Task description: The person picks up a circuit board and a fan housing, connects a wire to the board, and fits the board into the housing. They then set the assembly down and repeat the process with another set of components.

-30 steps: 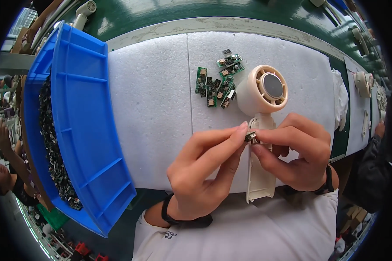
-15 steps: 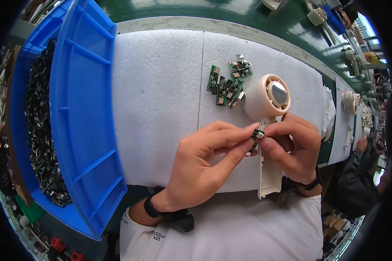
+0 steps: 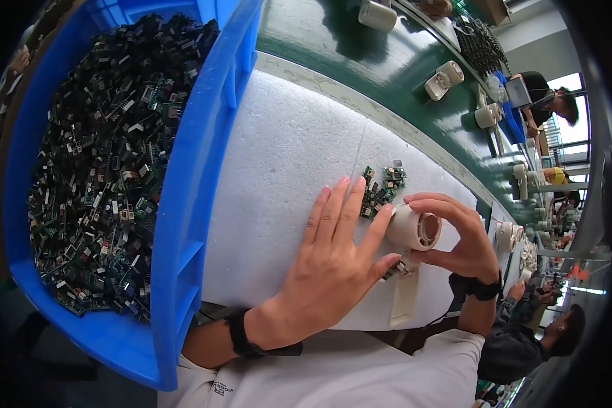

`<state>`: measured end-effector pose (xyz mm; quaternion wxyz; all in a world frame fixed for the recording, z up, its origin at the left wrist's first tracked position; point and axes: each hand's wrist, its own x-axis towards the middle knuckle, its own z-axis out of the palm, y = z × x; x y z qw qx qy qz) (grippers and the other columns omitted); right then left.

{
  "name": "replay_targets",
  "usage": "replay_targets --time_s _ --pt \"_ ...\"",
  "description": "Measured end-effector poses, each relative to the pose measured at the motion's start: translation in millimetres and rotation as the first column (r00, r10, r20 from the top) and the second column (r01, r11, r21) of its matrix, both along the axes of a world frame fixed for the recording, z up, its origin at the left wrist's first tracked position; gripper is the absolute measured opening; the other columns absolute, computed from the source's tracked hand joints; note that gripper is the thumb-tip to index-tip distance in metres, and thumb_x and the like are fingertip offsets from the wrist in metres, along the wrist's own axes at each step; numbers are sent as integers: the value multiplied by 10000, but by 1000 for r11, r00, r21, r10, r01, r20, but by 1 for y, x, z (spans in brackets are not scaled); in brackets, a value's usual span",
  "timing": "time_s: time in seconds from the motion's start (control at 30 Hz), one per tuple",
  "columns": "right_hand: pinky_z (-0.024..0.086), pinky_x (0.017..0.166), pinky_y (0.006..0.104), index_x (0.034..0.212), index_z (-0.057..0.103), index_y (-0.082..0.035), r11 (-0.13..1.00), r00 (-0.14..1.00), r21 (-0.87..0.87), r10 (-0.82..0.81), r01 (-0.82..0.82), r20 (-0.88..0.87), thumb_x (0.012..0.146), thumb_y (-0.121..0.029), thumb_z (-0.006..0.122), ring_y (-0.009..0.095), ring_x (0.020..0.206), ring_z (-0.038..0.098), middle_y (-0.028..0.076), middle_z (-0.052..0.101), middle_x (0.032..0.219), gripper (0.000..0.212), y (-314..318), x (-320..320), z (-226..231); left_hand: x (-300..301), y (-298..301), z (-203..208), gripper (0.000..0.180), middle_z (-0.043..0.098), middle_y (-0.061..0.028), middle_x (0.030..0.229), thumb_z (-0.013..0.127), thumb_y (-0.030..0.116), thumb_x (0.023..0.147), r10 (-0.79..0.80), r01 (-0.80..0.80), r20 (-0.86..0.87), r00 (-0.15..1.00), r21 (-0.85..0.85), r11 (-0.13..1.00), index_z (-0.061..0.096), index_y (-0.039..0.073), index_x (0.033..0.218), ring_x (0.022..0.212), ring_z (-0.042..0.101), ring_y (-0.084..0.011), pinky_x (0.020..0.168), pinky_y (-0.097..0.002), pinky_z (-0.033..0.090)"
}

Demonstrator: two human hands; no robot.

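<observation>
I have the right hand [image 3: 466, 234] curled around the cream fan head [image 3: 406, 228], likely to steady it over the foam sheet [image 3: 279, 156]; the left hand [image 3: 336, 262] splays, seemingly empty, beside circuit boards [image 3: 381, 195].

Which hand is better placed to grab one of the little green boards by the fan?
Probably the left hand: its fingers are spread right beside the green boards on the white sheet, while the right hand curls around the fan.
</observation>
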<state>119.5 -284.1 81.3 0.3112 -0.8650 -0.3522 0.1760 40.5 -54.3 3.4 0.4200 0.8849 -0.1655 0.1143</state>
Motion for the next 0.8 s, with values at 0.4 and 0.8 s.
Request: replay_targets --time_s 0.4,0.8 --pt "482 895 267 1483 492 -115 874 878 112 -478 473 29 944 -382 731 101 1091 604 41 654 1260 647 -41 219 -22 -1 3 -8 462 478 -240 1471 658 308 959 4 -10 94 996 66 998 618 45 1337 1397 421 -392 1187 -497 313" --pt "548 807 283 1389 569 -35 849 802 236 -526 473 283 938 -387 710 206 985 712 163 692 1254 589 -16 261 -50 2 8 -8 417 538 -207 1438 702 221 911 -11 12 65 998 -20 1000 657 8 1267 1371 466 -362 1172 -480 345"
